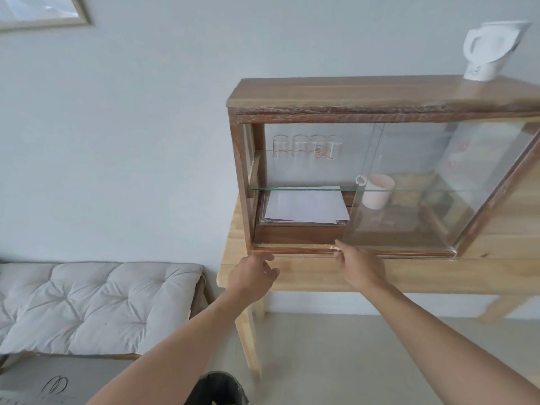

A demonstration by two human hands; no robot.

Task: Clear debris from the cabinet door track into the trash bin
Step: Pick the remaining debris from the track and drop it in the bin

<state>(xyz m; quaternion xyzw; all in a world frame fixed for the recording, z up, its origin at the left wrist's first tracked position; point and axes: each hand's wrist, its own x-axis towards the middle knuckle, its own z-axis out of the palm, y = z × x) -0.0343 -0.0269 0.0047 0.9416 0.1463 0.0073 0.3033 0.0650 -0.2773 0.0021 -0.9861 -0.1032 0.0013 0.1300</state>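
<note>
A wooden cabinet with sliding glass doors stands on a light wooden table. Its left half is open, and the door track runs along the bottom front edge. My right hand reaches to the track at the glass door's edge, its fingertips pinched on a small pale bit of debris. My left hand hovers just below the track's left part, fingers loosely curled with nothing in it. A bin lined with a black bag sits on the floor below, partly cut off by the frame.
Inside the cabinet are several glasses, a stack of paper and a pale cup. A white kettle stands on top. A cushioned bench is at the left, next to the table's leg.
</note>
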